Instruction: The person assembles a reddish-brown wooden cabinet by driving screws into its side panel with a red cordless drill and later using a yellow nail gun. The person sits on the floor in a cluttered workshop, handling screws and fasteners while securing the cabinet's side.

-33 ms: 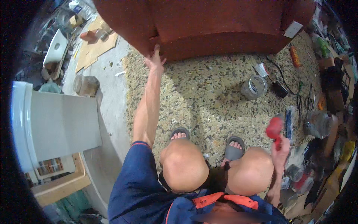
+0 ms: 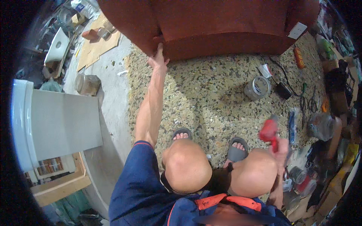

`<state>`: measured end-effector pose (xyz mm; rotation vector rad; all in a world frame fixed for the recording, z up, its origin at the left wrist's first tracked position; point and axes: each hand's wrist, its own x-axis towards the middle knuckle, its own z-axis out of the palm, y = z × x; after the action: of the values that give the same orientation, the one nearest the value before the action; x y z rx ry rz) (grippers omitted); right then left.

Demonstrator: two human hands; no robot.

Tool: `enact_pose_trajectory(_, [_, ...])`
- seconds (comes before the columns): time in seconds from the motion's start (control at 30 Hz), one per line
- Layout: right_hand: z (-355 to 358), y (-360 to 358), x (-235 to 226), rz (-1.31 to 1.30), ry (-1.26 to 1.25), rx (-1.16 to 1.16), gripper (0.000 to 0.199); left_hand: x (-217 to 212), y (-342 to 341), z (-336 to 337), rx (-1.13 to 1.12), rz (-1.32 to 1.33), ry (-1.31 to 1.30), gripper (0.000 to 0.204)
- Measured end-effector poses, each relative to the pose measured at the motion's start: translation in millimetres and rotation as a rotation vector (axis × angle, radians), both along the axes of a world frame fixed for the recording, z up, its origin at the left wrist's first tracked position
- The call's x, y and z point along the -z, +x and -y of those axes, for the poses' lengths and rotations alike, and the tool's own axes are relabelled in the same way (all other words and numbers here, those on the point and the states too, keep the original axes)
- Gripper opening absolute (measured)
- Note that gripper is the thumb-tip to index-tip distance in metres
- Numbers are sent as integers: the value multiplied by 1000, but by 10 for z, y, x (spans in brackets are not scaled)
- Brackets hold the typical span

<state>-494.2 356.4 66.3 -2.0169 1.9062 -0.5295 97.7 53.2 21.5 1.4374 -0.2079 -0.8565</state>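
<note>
A reddish-brown upholstered armchair or small sofa (image 2: 222, 47) fills the far side. My left hand (image 2: 158, 62) reaches forward to its lower left front corner and touches the fabric there. Its fingers are spread, with one pointing up along the seam, and no object shows in it. Beside my right knee, my right hand (image 2: 279, 148) is closed round the handle of a red drill-shaped power tool (image 2: 268, 130). Motion blurs this tool, so its exact kind and its tip are unclear. It is held in the air, apart from the armchair.
On the speckled foam mat (image 2: 203, 98) stand a clear jar (image 2: 257, 88), a black adapter (image 2: 283, 90) with its cord and an orange tube-like object (image 2: 299, 57). A white cabinet-like piece (image 2: 64, 124) stands left. Clutter and boxes (image 2: 335, 109) line the right.
My right hand has swung the red power tool a little to the left and nearer to me. The left hand stays at the armchair's corner.
</note>
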Motion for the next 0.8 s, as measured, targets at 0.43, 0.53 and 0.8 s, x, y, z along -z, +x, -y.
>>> enact_pose_trajectory(0.43, [1059, 2075, 804, -178, 91, -595, 38, 258, 360, 215, 291, 3, 57, 74])
enact_pose_trajectory(0.53, [1244, 1755, 659, 156, 15, -643, 20, 294, 442, 247, 155, -40, 19, 69])
enact_pose_trajectory(0.8, [2779, -691, 190, 9, -117, 525, 16, 239, 403, 186, 184, 19, 21, 69])
